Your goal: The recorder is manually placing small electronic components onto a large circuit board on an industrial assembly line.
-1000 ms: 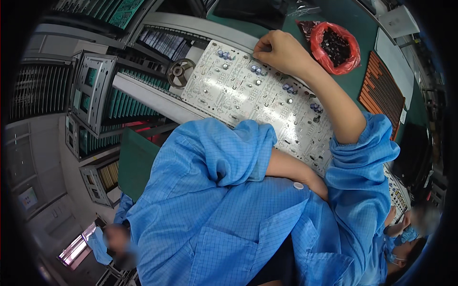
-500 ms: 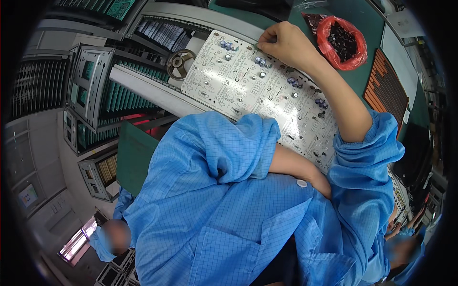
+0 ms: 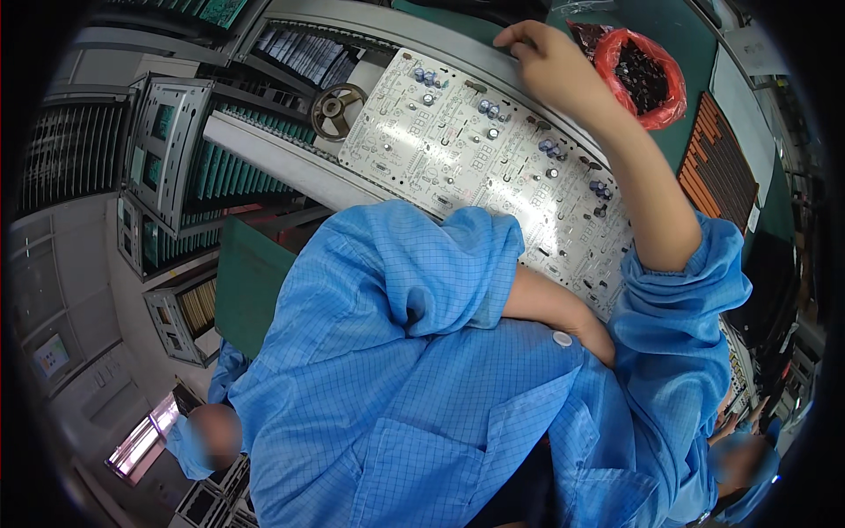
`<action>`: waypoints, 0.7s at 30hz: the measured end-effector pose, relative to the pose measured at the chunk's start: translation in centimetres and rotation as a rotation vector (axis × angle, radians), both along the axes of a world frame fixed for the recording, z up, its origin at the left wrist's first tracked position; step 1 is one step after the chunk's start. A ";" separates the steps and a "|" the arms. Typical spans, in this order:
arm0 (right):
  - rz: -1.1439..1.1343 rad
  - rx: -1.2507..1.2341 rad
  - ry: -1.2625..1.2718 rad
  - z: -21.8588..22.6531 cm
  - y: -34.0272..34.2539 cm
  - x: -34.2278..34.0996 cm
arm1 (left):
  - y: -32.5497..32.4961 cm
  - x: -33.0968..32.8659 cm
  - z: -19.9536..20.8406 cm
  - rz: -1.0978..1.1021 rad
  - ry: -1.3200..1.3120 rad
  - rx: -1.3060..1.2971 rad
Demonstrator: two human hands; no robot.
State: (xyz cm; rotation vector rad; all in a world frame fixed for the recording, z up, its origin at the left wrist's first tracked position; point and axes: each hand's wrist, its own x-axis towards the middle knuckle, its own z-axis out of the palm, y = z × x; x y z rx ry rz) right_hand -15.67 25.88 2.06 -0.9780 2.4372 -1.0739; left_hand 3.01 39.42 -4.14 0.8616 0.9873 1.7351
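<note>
A white circuit board (image 3: 440, 145) lies slanted across the rails of a conveyor, carrying blue capacitors and other small parts. My right hand (image 3: 556, 70) hovers above the board's far edge and the far rail. Its index finger is stretched out and the thumb is apart, with nothing visible between them. A flat brown part (image 3: 476, 86) stands at the far edge of the board. My left hand (image 3: 597, 341) lies across my body by my right sleeve; its fingers are hidden there.
Beyond the far rail sits a red plastic bag (image 3: 678, 110) full of small dark parts. Brown-orange strips (image 3: 717, 163) lie right of it. A handwheel (image 3: 337, 113) stands by the board's left end. Racks of green boards (image 3: 238, 163) fill the left. Two other people are lower down.
My right hand has come up off the board's far edge and moved right, its pinch opening. The brown part at that edge now shows uncovered. My left arm stays folded.
</note>
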 end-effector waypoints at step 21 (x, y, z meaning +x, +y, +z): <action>0.118 -0.040 0.043 0.9 -5.8 1.4 | 0.1 -0.4 -1.0 0.170 0.158 0.107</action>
